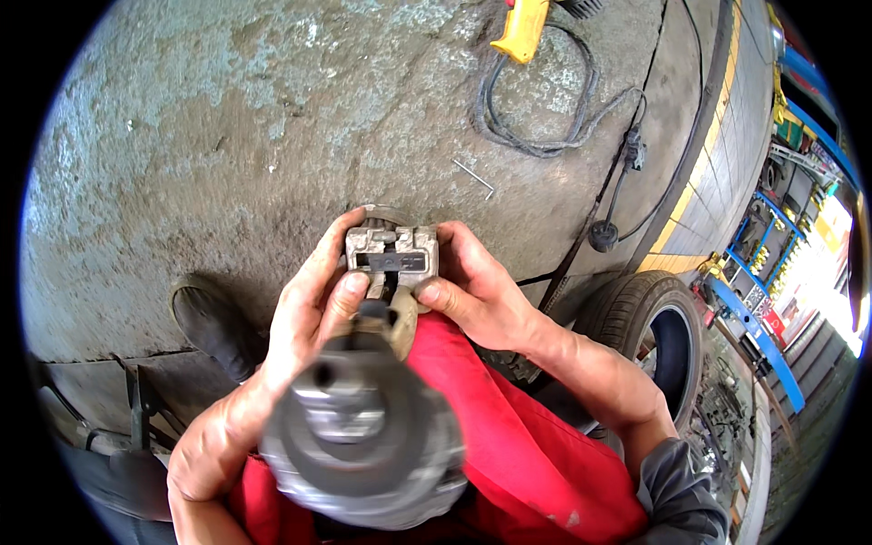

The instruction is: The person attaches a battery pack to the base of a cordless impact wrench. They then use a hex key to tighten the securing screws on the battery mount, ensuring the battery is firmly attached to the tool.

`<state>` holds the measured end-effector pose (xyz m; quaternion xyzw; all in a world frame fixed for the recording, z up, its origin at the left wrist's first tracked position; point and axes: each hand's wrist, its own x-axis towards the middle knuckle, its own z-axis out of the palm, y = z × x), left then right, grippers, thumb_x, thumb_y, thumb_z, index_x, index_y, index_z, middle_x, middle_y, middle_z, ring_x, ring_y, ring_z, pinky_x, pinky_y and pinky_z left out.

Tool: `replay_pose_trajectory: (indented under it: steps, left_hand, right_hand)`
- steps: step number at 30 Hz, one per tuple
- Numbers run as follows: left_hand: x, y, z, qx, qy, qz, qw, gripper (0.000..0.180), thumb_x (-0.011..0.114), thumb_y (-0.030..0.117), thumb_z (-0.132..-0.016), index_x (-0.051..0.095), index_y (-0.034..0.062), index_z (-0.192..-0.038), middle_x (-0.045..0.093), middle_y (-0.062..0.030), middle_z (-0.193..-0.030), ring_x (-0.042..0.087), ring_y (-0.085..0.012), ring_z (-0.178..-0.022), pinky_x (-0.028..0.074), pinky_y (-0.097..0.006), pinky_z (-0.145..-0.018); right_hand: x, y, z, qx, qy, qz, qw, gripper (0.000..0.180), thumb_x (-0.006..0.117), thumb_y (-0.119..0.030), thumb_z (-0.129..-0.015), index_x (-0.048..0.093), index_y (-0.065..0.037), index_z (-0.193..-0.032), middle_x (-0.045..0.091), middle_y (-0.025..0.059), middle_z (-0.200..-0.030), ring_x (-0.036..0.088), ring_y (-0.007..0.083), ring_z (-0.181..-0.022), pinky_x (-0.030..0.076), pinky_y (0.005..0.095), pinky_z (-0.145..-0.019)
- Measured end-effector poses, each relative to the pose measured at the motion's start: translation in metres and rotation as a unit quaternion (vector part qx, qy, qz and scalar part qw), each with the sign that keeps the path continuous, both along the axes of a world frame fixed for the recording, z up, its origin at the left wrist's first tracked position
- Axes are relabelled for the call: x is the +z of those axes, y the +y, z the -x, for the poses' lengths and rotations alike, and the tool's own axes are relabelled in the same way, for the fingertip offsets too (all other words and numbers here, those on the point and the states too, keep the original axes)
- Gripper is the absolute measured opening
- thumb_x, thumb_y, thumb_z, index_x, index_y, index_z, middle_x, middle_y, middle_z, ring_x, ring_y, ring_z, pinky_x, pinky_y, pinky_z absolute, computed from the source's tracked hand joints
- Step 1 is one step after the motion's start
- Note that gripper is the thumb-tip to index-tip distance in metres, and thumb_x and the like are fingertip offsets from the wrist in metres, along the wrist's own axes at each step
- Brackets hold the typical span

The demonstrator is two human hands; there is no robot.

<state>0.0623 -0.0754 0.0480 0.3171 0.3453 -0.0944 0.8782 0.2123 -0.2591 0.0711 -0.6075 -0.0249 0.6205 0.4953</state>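
A grey metal brake caliper is between my two hands in front of my knees. My left hand wraps its left side, with the thumb pressed on the near edge. My right hand grips the right side, thumb on the near right corner. A dark slot runs across the caliper's upper face. Behind it shows the curved rim of a rounded metal part. Close to the camera, a blurred round metal part covers my lap and hides what lies beneath the caliper.
An L-shaped hex key lies on the worn concrete floor. Beyond it are a yellow-handled tool and a coiled grey cable. A plug rests farther right. A tyre stands beside my right forearm; my dark shoe is left.
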Motion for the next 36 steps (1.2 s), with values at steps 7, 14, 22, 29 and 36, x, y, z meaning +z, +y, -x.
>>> replay_pose_trajectory:
  steps: [7,14,22,29,36]
  left_hand:
    - [0.003,0.011,0.0,0.076,-0.018,-0.037,0.996,0.077,0.073,0.033,-0.107,0.04,-0.0035,-0.166,0.069,-0.0188,-0.137,0.068,-0.0288,-0.128,0.053,-0.043,-0.112]
    - [0.025,0.036,-0.003,0.102,-0.109,-0.134,0.98,0.07,0.073,0.024,-0.107,0.043,-0.0069,-0.163,0.065,-0.0272,-0.146,0.068,-0.0347,-0.132,0.054,-0.049,-0.115]
    - [0.112,0.096,0.001,-0.093,-0.217,-0.593,0.769,0.052,0.069,0.031,-0.108,0.065,0.0011,-0.15,0.056,-0.0249,-0.155,0.055,-0.0387,-0.142,0.044,-0.05,-0.119]
    - [0.167,0.093,0.035,-0.059,-0.077,-0.227,0.969,0.066,0.076,0.026,-0.105,0.051,-0.0026,-0.159,0.058,-0.0157,-0.149,0.067,-0.0224,-0.126,0.051,-0.038,-0.111]
    - [0.147,0.174,0.08,-0.125,-0.152,0.069,0.978,0.144,0.061,0.101,-0.071,0.042,-0.0099,-0.161,0.062,-0.0306,-0.149,0.063,-0.0403,-0.138,0.047,-0.054,-0.119]
  right_hand:
    - [0.021,0.032,0.007,-0.028,-0.008,-0.081,0.996,0.074,0.078,-0.019,-0.105,0.03,0.0,-0.157,0.061,0.0111,-0.138,0.059,0.0173,-0.126,0.051,0.0383,-0.109]
    - [0.041,0.06,0.006,-0.102,0.116,-0.156,0.976,0.124,0.094,-0.035,-0.09,0.011,0.001,-0.175,0.04,0.0125,-0.172,0.041,0.0212,-0.157,0.033,0.0409,-0.13]
    - [0.099,0.082,0.019,-0.036,0.121,-0.249,0.96,0.118,0.099,-0.023,-0.083,0.024,0.004,-0.17,0.048,0.0143,-0.16,0.046,0.0213,-0.148,0.04,0.0397,-0.123]
    - [0.146,0.097,0.025,0.024,0.047,-0.297,0.953,0.101,0.097,-0.027,-0.083,0.037,0.003,-0.158,0.055,0.0117,-0.146,0.052,0.0203,-0.139,0.04,0.0416,-0.121]
    - [0.167,0.096,-0.002,0.168,-0.222,-0.225,0.934,0.115,0.104,-0.037,-0.071,0.039,0.008,-0.155,0.061,0.0173,-0.137,0.064,0.0255,-0.126,0.051,0.0389,-0.108]
